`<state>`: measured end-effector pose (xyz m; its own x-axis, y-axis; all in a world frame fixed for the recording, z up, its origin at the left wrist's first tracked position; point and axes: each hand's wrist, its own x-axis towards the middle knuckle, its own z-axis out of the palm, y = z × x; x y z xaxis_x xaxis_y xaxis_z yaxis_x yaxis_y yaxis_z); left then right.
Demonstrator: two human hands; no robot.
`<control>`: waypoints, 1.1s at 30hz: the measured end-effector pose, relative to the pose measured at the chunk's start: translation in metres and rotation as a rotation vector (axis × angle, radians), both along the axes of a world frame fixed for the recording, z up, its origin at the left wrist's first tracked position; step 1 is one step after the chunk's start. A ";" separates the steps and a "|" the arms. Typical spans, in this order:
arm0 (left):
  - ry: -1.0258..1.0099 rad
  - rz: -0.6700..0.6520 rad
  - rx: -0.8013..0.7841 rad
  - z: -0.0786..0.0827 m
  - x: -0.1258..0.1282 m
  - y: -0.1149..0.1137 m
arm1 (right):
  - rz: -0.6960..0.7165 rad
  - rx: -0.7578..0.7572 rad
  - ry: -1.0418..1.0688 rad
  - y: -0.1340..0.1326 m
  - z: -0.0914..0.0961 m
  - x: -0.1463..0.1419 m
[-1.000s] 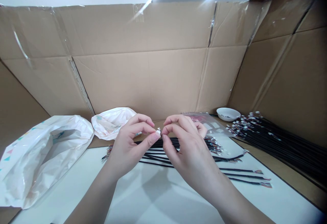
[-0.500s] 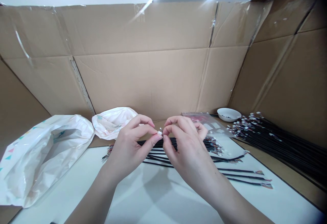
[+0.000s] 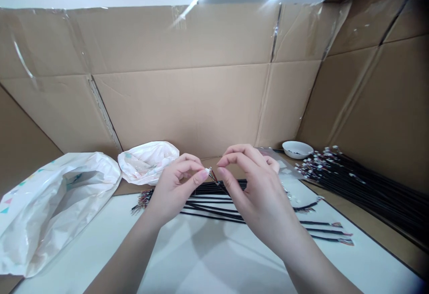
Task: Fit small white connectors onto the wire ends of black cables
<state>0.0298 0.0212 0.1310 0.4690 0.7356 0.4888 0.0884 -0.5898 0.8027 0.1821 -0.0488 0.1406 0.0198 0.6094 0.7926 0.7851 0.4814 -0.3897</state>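
My left hand [image 3: 182, 182] pinches a small white connector [image 3: 208, 170] between thumb and index finger. Thin coloured wires [image 3: 212, 175] run from the connector into a black cable [image 3: 221, 186], which passes behind my right thumb. Just right of the wires, my right hand [image 3: 256, 182] is curved with its thumb and index tips slightly apart; nothing shows between them. Below both hands, several black cables [image 3: 211, 216] with stripped, coloured ends lie across the white table [image 3: 187, 258]. My right hand hides part of them.
Two white plastic bags [image 3: 63, 209] [image 3: 149, 162] stand at the left. A white bowl [image 3: 297, 149] with small dark pieces sits at the back right, beside a clear bag [image 3: 290, 169]. Black cables with white connectors [image 3: 365, 182] are piled at the right. Cardboard walls [image 3: 187, 106] surround the table.
My right hand has drawn away to the right from the connector, and its fingertips have parted. More of the coloured wires shows. My left hand keeps its pinch on the connector.
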 end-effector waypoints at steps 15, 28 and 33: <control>-0.138 -0.111 -0.074 0.007 -0.003 -0.008 | 0.142 -0.174 -0.012 -0.003 0.001 -0.003; 0.019 -0.078 0.143 0.009 -0.010 -0.011 | 0.242 -0.292 0.033 -0.007 0.007 0.000; 0.053 -0.030 0.199 0.012 -0.013 -0.012 | 0.230 -0.275 0.015 -0.006 0.005 -0.001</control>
